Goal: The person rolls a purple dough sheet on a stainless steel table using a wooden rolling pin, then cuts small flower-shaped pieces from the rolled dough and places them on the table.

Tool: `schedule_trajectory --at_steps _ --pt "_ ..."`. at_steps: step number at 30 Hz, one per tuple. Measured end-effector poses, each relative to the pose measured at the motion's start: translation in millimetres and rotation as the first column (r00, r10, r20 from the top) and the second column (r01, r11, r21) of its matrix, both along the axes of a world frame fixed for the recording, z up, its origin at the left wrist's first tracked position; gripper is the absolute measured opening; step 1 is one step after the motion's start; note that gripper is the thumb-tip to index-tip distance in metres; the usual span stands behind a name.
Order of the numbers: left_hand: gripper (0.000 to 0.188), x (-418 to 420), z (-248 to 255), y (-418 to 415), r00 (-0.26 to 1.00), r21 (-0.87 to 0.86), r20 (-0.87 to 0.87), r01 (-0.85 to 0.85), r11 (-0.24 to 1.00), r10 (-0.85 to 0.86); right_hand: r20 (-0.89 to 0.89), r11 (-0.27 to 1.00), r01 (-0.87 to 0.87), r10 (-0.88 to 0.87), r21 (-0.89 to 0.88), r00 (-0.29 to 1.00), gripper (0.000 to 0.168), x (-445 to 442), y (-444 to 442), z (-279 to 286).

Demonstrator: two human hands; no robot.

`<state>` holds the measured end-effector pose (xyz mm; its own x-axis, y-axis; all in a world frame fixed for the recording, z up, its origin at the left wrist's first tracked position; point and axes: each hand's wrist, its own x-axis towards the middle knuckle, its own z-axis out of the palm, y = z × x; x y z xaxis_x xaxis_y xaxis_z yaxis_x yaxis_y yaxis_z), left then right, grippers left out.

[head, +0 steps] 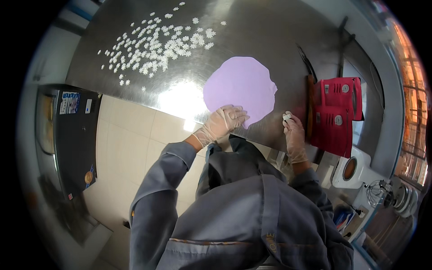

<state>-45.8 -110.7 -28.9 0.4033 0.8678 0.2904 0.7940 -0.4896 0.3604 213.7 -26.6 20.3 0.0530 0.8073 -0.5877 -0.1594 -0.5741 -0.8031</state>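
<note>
A thin sheet of lilac dough, seemingly rolled fondant (pixel 240 86), lies on the steel worktable (pixel 276 37) near its front edge. Its outline is uneven, with a ragged bump on the right and a point at the bottom. My left hand (pixel 226 122), in a clear glove, rests palm down on the sheet's lower left part and holds nothing. Right of the sheet, apart from it, my right hand (pixel 293 131), also gloved, pinches a small white ridged piece (pixel 287 117) between thumb and fingers. That piece is too small to identify surely.
Many small white flower shapes (pixel 158 47) are scattered at the table's far left. Two red pouches (pixel 332 130) lie at the right beside a brown wooden stick (pixel 309 101) and dark tongs (pixel 306 60). A white stand mixer (pixel 354 168) and wire whisk (pixel 377 193) are at the lower right.
</note>
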Motion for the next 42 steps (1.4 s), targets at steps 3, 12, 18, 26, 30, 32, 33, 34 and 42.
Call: schedule_trajectory --at_steps 3,12,18,26,30,32,33,34,42 --pt "0.04 11 -6 -11 0.995 0.006 0.07 -0.068 0.998 0.067 -0.029 1.0 0.005 -0.004 0.024 1.0 0.03 3 -12 1" --pt "0.063 33 56 -8 0.976 -0.076 0.168 -0.128 0.989 0.139 0.001 0.995 -0.002 0.002 0.096 1.0 0.032 6 -23 -5" --pt "0.054 36 6 -16 0.959 -0.131 0.117 0.273 0.953 -0.259 0.002 0.995 -0.035 0.035 0.092 0.999 0.028 -12 -24 -1" --pt "0.05 -140 0 -50 0.211 -0.184 0.499 -0.922 0.34 0.841 0.063 0.978 -0.202 0.198 0.057 0.978 0.013 -38 -31 6" --pt "0.076 -180 -13 -43 -0.339 -0.312 0.264 -0.916 -0.253 0.903 0.231 0.849 -0.494 0.451 0.189 0.862 0.015 -108 -23 3" --pt "0.077 -181 -24 -25 -0.528 -0.361 0.332 -0.837 -0.412 0.781 0.308 0.71 -0.63 0.552 0.314 0.775 0.016 -145 -18 -1" --pt "0.077 -176 -20 -18 -0.576 -0.402 0.254 -0.793 -0.457 0.777 0.482 0.603 -0.735 0.567 0.309 0.668 0.016 -157 -13 -1" --pt "0.076 -174 -3 -7 -0.615 -0.444 0.173 -0.746 -0.497 0.769 0.641 0.49 -0.827 0.547 0.276 0.538 0.016 -166 -7 0" --pt "0.077 -179 10 -7 -0.64 -0.557 -0.001 -0.638 -0.532 0.769 0.926 0.039 -0.993 0.366 -0.111 -0.089 0.019 -207 11 11"
